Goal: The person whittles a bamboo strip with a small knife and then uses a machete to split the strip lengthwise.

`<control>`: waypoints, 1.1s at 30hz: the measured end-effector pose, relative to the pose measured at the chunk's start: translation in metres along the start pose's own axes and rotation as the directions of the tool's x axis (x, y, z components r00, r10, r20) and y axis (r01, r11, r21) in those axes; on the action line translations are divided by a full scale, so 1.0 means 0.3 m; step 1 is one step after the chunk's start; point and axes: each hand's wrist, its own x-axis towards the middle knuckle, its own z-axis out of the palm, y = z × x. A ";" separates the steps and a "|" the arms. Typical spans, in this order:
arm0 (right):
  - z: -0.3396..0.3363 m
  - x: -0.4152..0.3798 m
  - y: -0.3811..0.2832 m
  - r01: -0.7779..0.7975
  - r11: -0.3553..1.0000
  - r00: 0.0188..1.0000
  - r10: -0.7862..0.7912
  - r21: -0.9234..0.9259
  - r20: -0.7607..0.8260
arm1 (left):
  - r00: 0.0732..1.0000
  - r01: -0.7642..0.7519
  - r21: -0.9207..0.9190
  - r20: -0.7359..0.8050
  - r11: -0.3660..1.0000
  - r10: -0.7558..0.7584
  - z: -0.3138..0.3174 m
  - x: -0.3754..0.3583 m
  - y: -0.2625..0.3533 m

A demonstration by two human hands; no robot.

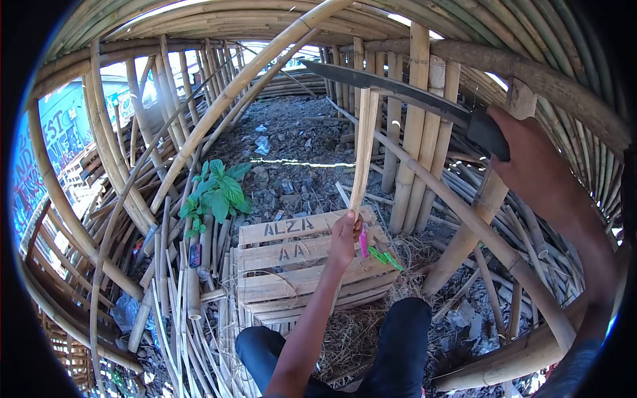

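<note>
My left hand (344, 237) is closed around the lower part of an upright split bamboo strip (364, 146), above a slatted wooden crate (285, 288). My right hand (524, 149) grips the black handle of a machete (411, 96), raised at the upper right. The long dark blade points left and crosses the strip's top end, where the two appear to touch. A small pink object (363, 244) shows just beside my left hand, and a bright green object (385, 257) lies on the crate's right side. What these two are I cannot make out.
Bamboo poles (415, 132) stand to the right, and a slanting pole (464, 219) crosses there. Cut bamboo strips (182, 312) lie at the left near a leafy plant (217, 189). Shavings (352, 351) cover the ground between my knees. Rubble (285, 132) lies further back.
</note>
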 end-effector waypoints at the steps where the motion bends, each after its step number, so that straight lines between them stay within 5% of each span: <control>1: -0.022 0.004 -0.026 -0.122 0.985 0.991 0.115 0.121 0.061 | 1.000 0.012 -0.001 0.011 1.000 -0.012 0.004 0.006 -0.008; 3: -0.080 0.030 -0.066 -0.362 0.835 0.927 0.276 0.415 0.253 | 1.000 -0.001 -0.008 0.006 1.000 0.001 0.007 0.008 -0.015; 4: -0.094 0.045 -0.050 -0.366 0.836 0.926 0.283 0.409 0.252 | 1.000 -0.018 -0.008 -0.002 1.000 0.018 0.008 0.010 -0.015; 7: -0.127 0.074 -0.014 -0.714 0.392 0.691 0.255 0.581 0.676 | 1.000 -0.030 -0.004 -0.004 1.000 0.030 0.010 0.005 -0.015; 11: -0.140 0.054 -0.005 -0.720 0.396 0.674 0.200 0.570 0.711 | 0.998 -0.060 0.037 -0.013 0.998 0.060 0.020 -0.002 -0.017; 13: -0.130 0.009 -0.057 -0.510 0.712 0.838 0.285 0.482 0.466 | 0.997 -0.070 0.037 -0.022 0.997 0.071 0.035 -0.004 -0.013; 14: -0.087 -0.027 -0.062 -0.513 0.712 0.836 0.288 0.480 0.467 | 0.997 -0.068 0.036 -0.018 0.997 0.069 0.036 -0.002 -0.011; 15: -0.008 -0.066 -0.061 -0.208 0.943 0.973 0.174 0.261 0.148 | 0.998 -0.062 0.026 -0.029 0.998 0.062 0.034 -0.001 -0.009; 16: 0.043 -0.081 -0.073 0.058 0.995 0.990 -0.068 -0.087 -0.119 | 0.998 -0.054 0.016 -0.037 0.998 0.054 0.031 -0.001 -0.008; 18: 0.036 -0.075 -0.054 0.022 0.999 0.997 -0.019 0.039 -0.080 | 0.998 -0.049 0.018 -0.024 0.999 0.050 0.018 0.001 -0.016; 19: -0.027 -0.036 -0.043 -0.387 0.793 0.913 0.260 0.470 0.313 | 0.998 -0.051 0.022 -0.020 0.998 0.052 0.014 0.003 -0.016; 20: -0.072 0.005 -0.032 -0.758 0.302 0.648 0.251 0.578 0.719 | 0.998 -0.058 0.023 -0.023 0.998 0.058 0.014 0.001 -0.012; 22: -0.080 0.015 -0.027 -0.756 0.365 0.639 0.231 0.543 0.734 | 0.998 -0.055 0.049 -0.032 0.997 0.057 0.017 -0.009 -0.005; 24: -0.069 -0.015 -0.084 -0.449 0.794 0.878 0.307 0.411 0.367 | 0.998 -0.062 0.056 -0.023 0.997 0.063 0.037 0.011 -0.013; 28: -0.126 0.013 -0.083 -0.529 0.729 0.801 0.259 0.435 0.540 | 1.000 0.016 0.029 0.009 0.999 -0.016 0.031 0.016 -0.031; 29: -0.132 0.024 -0.056 -0.594 0.623 0.772 0.262 0.509 0.579 | 1.000 0.002 0.032 0.025 0.999 -0.002 0.032 0.034 -0.009; 31: -0.135 0.011 -0.046 -0.569 0.640 0.788 0.244 0.516 0.565 | 0.928 -0.293 0.219 -0.171 0.931 0.332 0.029 0.031 0.048; 33: -0.133 -0.006 -0.056 -0.553 0.666 0.801 0.259 0.501 0.540 | 0.795 -0.503 0.491 -0.059 0.711 0.603 0.025 0.101 0.273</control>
